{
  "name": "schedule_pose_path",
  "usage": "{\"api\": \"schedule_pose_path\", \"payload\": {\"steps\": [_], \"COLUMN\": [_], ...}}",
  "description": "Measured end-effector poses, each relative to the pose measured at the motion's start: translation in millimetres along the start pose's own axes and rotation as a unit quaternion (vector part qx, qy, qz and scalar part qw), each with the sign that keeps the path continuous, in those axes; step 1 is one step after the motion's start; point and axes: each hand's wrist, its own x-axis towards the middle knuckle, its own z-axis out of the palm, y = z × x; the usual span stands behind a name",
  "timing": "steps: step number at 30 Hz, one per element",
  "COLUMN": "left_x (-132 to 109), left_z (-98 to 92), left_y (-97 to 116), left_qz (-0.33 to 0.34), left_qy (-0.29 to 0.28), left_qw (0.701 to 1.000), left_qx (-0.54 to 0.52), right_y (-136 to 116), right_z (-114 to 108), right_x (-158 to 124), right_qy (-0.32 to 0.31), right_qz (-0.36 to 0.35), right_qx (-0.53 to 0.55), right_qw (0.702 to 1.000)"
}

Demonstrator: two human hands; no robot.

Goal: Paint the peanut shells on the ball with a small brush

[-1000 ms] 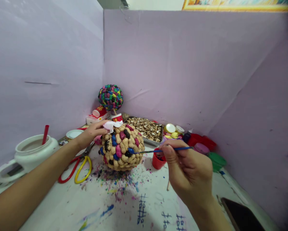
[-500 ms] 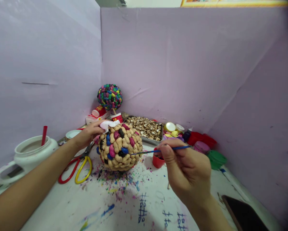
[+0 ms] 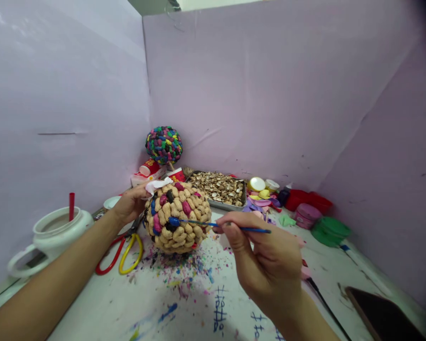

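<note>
A ball covered in peanut shells (image 3: 184, 237) stands on the table, mostly tan, with some shells painted pink, blue and black. My left hand (image 3: 131, 202) grips its upper left side, fingers partly hidden behind it, with a white tissue (image 3: 157, 185) at the fingertips. Between the thumb and fingers of my right hand (image 3: 266, 255) is a thin blue paintbrush (image 3: 246, 229), its tip touching a blue shell on the front. Scissors (image 3: 131, 253) with one red and one yellow handle lie under my left wrist.
A finished-looking multicoloured ball (image 3: 164, 145) stands at the back. Right of it is a metal tray of shells (image 3: 220, 189). A white pot (image 3: 58, 234) is at left. Red, pink and green containers (image 3: 330, 232) and a dark phone (image 3: 383, 312) are at right. Coloured flecks cover the tabletop.
My right hand has moved left, bringing the brush tip from tan shells onto the blue one. The ball has turned slightly left. The red cup is now hidden behind my right hand.
</note>
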Motion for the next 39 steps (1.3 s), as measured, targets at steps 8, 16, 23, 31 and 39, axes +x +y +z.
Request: {"api": "schedule_pose_path", "payload": {"steps": [8, 16, 23, 31, 39], "left_x": [1.6, 3.4, 2.7, 1.2, 1.5], "left_z": [-2.6, -3.7, -4.1, -1.1, -2.3], "left_y": [-2.7, -4.4, -3.9, -1.8, -2.0], "left_qz": [-0.003, -0.002, -0.007, -0.008, -0.005], "left_qy": [-0.006, -0.015, -0.015, 0.001, -0.002], "left_qw": [1.0, 1.0, 1.0, 1.0, 1.0], "left_qx": [-0.009, -0.022, -0.023, -0.013, -0.007], "right_y": [2.4, 2.4, 3.6, 2.4, 2.5], "right_z": [3.1, 3.4, 3.5, 2.7, 3.8], "right_x": [-1.6, -3.9, -3.6, -2.8, -2.9], "right_qy": [-0.012, -0.014, -0.019, -0.011, -0.015], "right_qz": [-0.007, -0.007, -0.014, -0.007, -0.013], "right_qx": [0.011, 0.012, -0.002, -0.004, -0.006], "right_qw": [1.0, 1.0, 1.0, 1.0, 1.0]}}
